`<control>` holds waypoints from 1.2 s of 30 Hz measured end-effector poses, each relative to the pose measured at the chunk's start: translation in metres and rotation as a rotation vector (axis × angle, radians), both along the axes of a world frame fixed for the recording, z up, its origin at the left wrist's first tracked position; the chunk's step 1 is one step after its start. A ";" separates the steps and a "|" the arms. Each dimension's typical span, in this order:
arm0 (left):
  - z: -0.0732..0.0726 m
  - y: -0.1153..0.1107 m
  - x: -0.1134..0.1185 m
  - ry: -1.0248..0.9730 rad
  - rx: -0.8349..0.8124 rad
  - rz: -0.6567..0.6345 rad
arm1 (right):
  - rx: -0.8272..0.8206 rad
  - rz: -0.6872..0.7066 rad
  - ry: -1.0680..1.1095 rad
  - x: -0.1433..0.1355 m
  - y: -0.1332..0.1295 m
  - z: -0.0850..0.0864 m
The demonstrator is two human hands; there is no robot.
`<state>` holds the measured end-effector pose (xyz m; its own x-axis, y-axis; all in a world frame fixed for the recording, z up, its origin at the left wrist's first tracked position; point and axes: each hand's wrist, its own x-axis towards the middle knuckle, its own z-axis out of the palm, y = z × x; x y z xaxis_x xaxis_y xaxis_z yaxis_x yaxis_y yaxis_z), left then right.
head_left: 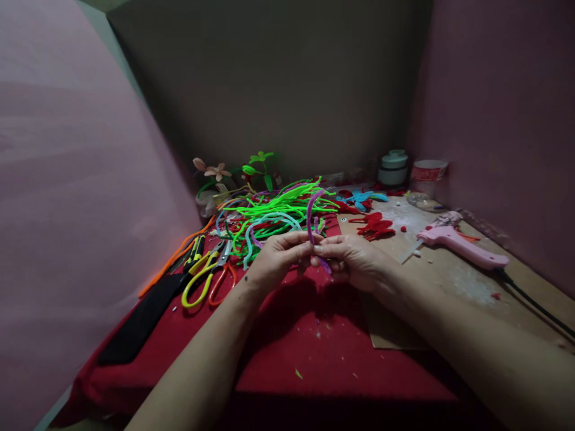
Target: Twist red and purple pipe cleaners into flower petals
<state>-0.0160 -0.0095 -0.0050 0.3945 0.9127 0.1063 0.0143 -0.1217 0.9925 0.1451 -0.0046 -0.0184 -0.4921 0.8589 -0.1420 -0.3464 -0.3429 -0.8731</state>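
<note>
A purple pipe cleaner is pinched between the fingertips of both my hands, over the red cloth. Its upper part stands up in a curve and its lower end pokes out below the fingers. My left hand grips it from the left, thumb and forefinger together. From the right, my right hand closes on it too, the fingertips almost touching those of the left. Just behind the hands lies a heap of bright green pipe cleaners, with a light blue pipe cleaner bent over its front.
Yellow-handled scissors, orange-handled scissors and a black strip lie left. At right, a pink hot glue gun and red fuzzy pieces rest on a board. A jar and cup stand behind.
</note>
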 end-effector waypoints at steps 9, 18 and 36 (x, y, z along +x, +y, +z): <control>0.003 0.002 -0.008 0.017 0.093 -0.077 | 0.005 0.195 0.026 0.003 0.000 -0.003; 0.005 0.000 -0.006 0.014 0.170 -0.005 | 0.011 0.202 -0.001 0.003 0.000 -0.003; 0.012 0.001 -0.012 0.300 0.387 -0.057 | 0.044 0.083 -0.087 0.001 -0.002 0.003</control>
